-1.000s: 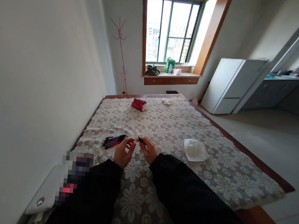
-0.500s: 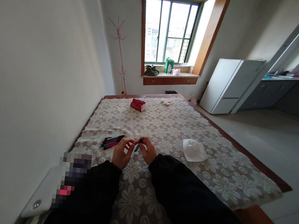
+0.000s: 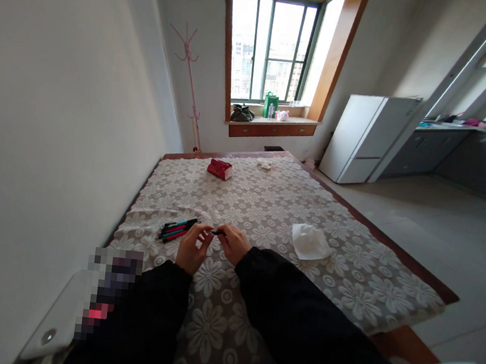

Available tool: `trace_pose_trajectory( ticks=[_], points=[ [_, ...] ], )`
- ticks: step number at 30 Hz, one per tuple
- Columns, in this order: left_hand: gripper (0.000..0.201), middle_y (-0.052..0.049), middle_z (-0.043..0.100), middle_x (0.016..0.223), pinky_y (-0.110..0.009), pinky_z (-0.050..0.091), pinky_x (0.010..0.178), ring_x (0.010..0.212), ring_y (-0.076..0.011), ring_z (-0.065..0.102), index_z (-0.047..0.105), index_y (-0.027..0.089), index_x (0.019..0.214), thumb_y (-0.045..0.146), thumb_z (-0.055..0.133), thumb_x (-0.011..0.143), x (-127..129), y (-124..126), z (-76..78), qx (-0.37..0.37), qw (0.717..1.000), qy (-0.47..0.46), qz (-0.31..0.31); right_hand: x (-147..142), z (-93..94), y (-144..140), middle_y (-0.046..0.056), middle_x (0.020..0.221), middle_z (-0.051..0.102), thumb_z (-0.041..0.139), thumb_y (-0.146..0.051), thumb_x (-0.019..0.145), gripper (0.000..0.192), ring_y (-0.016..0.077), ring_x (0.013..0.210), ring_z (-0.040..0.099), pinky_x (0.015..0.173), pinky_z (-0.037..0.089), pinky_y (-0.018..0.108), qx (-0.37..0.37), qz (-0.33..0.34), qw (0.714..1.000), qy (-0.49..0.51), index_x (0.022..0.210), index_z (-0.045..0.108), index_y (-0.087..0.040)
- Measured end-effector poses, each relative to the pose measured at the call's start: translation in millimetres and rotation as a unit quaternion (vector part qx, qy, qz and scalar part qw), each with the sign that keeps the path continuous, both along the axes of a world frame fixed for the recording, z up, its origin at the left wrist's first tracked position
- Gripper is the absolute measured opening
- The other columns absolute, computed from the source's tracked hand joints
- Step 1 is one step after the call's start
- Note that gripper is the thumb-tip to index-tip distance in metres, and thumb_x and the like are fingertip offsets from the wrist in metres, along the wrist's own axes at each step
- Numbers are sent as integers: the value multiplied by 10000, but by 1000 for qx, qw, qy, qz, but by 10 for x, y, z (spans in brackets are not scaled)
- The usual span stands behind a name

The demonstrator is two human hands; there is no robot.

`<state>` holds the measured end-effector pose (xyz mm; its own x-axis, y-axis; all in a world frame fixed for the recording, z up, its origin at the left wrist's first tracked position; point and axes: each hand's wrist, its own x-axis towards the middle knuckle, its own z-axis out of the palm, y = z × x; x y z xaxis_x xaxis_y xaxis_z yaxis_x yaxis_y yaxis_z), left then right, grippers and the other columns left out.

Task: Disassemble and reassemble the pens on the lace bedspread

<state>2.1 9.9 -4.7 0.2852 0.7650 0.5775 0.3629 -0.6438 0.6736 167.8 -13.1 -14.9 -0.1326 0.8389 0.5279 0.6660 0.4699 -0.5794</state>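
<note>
Both hands meet above the near part of the flowered cloth [image 3: 292, 210], near its left edge. The left hand [image 3: 191, 248] and the right hand [image 3: 231, 243] pinch a small dark pen [image 3: 217, 232] between their fingertips. A bundle of pens [image 3: 176, 229] lies just left of them; a white tissue [image 3: 308, 241] lies apart to the right.

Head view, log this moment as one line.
left hand and right hand: pinching small dark pen | bundle of red and teal pens: beside
</note>
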Motion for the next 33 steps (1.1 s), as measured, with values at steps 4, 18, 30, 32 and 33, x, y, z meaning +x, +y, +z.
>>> trace_pose_trajectory(
  ticks=[4,18,30,32,33],
  points=[
    [151,-27,630,852,-250,481,603,703,-139,590,629,212,935,322,537,885,-22,46,-49,-20,997,76,13,93,-60,76,55,882,662,496,-177,906,104,196,828,610,766,450,305,8,17,994,-109,941,585,-217],
    [197,-38,614,891,-269,378,700,856,-181,567,568,221,857,282,397,934,-12,-19,69,-21,948,318,19,95,66,6,30,886,696,473,-203,877,146,173,770,639,654,408,245,-175,6,939,-294,964,589,-217],
    [367,-44,629,742,-269,342,652,750,-180,571,614,204,737,318,340,952,-27,53,-64,-47,945,318,62,63,-28,49,45,934,693,458,-260,953,142,165,852,635,690,420,245,-90,25,947,-307,997,578,-200],
    [400,-47,620,695,-267,335,633,719,-180,571,622,201,705,350,346,952,-37,52,-57,-54,944,316,75,66,-62,75,56,924,685,447,-286,969,168,174,877,624,724,427,261,-50,32,951,-304,973,580,-184],
    [419,-48,616,678,-267,336,628,713,-181,572,624,201,684,371,349,952,-43,51,-51,-55,946,311,77,69,-80,87,60,912,682,452,-290,969,173,180,876,620,733,429,270,-34,32,952,-303,958,583,-177]
  ],
)
